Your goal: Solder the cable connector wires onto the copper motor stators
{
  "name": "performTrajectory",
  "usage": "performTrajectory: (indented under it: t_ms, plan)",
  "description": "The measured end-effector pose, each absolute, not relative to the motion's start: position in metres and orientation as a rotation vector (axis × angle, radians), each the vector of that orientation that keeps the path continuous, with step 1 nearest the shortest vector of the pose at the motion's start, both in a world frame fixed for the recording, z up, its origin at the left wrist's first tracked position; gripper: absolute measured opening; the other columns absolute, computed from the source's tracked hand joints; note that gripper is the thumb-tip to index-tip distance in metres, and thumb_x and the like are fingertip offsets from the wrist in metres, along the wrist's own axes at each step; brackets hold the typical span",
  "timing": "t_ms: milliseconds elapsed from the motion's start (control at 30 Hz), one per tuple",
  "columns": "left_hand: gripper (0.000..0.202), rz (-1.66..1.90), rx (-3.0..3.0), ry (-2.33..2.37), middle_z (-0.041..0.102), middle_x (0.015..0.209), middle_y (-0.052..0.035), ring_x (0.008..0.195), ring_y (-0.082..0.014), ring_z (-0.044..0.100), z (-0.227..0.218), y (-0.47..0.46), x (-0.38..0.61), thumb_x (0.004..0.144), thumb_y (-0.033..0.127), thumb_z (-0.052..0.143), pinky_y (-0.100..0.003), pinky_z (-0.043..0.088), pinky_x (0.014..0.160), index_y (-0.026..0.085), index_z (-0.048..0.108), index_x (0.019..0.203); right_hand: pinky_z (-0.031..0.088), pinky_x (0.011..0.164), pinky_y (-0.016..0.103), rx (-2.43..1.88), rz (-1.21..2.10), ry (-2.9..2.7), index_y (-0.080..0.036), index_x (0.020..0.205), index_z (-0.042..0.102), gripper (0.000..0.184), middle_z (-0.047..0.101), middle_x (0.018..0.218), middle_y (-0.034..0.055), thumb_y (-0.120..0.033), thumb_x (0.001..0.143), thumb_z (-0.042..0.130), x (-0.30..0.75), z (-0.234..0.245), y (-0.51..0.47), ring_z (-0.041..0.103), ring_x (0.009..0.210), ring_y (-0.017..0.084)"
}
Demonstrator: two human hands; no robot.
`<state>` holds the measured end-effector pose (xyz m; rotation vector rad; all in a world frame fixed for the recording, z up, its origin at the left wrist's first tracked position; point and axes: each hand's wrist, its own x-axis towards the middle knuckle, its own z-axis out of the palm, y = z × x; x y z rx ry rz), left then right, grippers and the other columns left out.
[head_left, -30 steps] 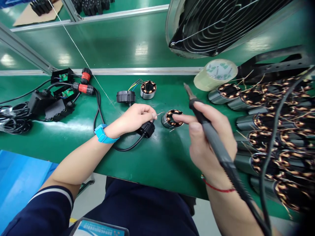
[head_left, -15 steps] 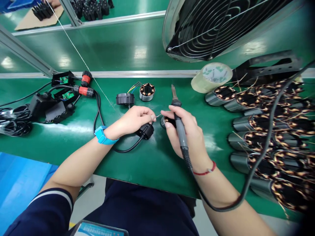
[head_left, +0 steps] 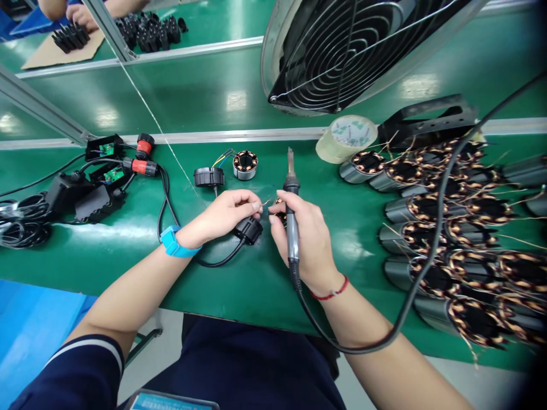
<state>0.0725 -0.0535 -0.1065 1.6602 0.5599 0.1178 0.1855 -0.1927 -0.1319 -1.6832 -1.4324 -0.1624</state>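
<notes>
Both hands worked close together over the middle of the green bench [head_left: 239, 296], the left hand [head_left: 233, 213] closed to a narrow thumb-and-finger pinch, the right hand [head_left: 310, 239] loosely curled around a soldering iron [head_left: 293, 233]; the iron's handle lay across the right hand, with its bare metal tip pointing toward the far side, clear of the left fingers; doing this step well, I judged, called for a steady left pinch, small fingertip movements on the right, and constant care over where that tip swung, since it could be hot; a black ribbed connector [head_left: 248, 229] lay just under and to the near side of the left fingers, its cable curving away nearer; a copper-wound stator [head_left: 281, 217] sat between the hands, mostly covered by the right fingers, and I could not tell whether they touched it; a thin wire [head_left: 265, 203] stuck out to the right from the left pinch, toward the stator; its end looked too fine to tell whether the right fingertips met it, so good handling probably meant holding it straight without bending the strands.
</notes>
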Motion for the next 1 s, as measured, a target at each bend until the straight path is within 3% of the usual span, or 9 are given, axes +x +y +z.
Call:
performTrajectory:
  t_ms: [133, 267, 367, 533, 767, 1000]
  plan:
    - [0.013, 0.396, 2.01, 0.639, 0.061, 0.085, -0.002, 0.084, -0.0142, 0.056, -0.107, -0.056, 0.067, 0.085, 0.023, 0.055, -0.027, 0.042, 0.079, 0.016, 0.062, 0.078, 0.049, 0.087, 0.036, -1.687, -0.14, -1.398, -0.022, 0.128, 0.044, 0.045, 0.069, 0.092, 0.0026, -0.014, 0.085, 0.054, 0.185, -0.133, -0.194, 0.064, 0.09, 0.019]
    - [0.014, 0.577, 2.062, 0.765, 0.058, 0.079, -0.0005, 0.074, -0.0128, 0.055, -0.102, -0.057, 0.063, 0.09, 0.023, 0.047, -0.025, 0.043, 0.069, 0.017, 0.057, 0.083, 0.049, 0.087, 0.036, -1.677, -0.129, -1.378, -0.023, 0.129, 0.044, 0.046, 0.069, 0.094, 0.0026, -0.013, 0.085, 0.054, 0.185, -0.133, -0.195, 0.064, 0.091, 0.019]
    - [0.015, 0.465, 2.241, 0.836, 0.055, 0.077, 0.0003, 0.068, -0.0128, 0.052, -0.089, -0.065, 0.061, 0.091, 0.029, 0.047, -0.026, 0.04, 0.064, 0.018, 0.057, 0.086, 0.05, 0.088, 0.036, -1.669, -0.123, -1.357, -0.023, 0.129, 0.044, 0.046, 0.069, 0.096, 0.003, -0.014, 0.085, 0.053, 0.185, -0.133, -0.195, 0.064, 0.093, 0.019]
    - [0.026, 0.063, 2.543, 0.837, 0.056, 0.09, -0.0033, 0.075, -0.0173, 0.056, -0.077, -0.081, 0.068, 0.085, 0.042, 0.056, -0.03, 0.041, 0.066, 0.018, 0.064, 0.088, 0.05, 0.089, 0.038, -1.661, -0.151, -1.297, -0.023, 0.129, 0.045, 0.045, 0.069, 0.097, 0.0032, -0.014, 0.085, 0.053, 0.187, -0.131, -0.196, 0.064, 0.094, 0.019]
    - [0.014, -0.056, 2.243, 0.625, 0.054, 0.072, 0.0003, 0.069, -0.0131, 0.054, -0.083, -0.064, 0.076, 0.08, 0.021, 0.057, -0.026, 0.039, 0.063, 0.016, 0.066, 0.071, 0.05, 0.087, 0.037, -1.695, -0.172, -1.291, -0.026, 0.127, 0.046, 0.044, 0.07, 0.092, 0.0011, -0.015, 0.085, 0.056, 0.189, -0.127, -0.198, 0.066, 0.091, 0.019]
    - [0.013, -0.086, 2.105, 0.507, 0.054, 0.071, 0.0018, 0.065, -0.0096, 0.051, -0.078, -0.059, 0.071, 0.079, 0.017, 0.059, -0.024, 0.038, 0.063, 0.014, 0.066, 0.069, 0.047, 0.085, 0.036, -1.65, -0.167, -1.455, -0.026, 0.131, 0.043, 0.049, 0.07, 0.094, 0.0012, -0.014, 0.086, 0.057, 0.19, -0.129, -0.198, 0.064, 0.09, 0.019]
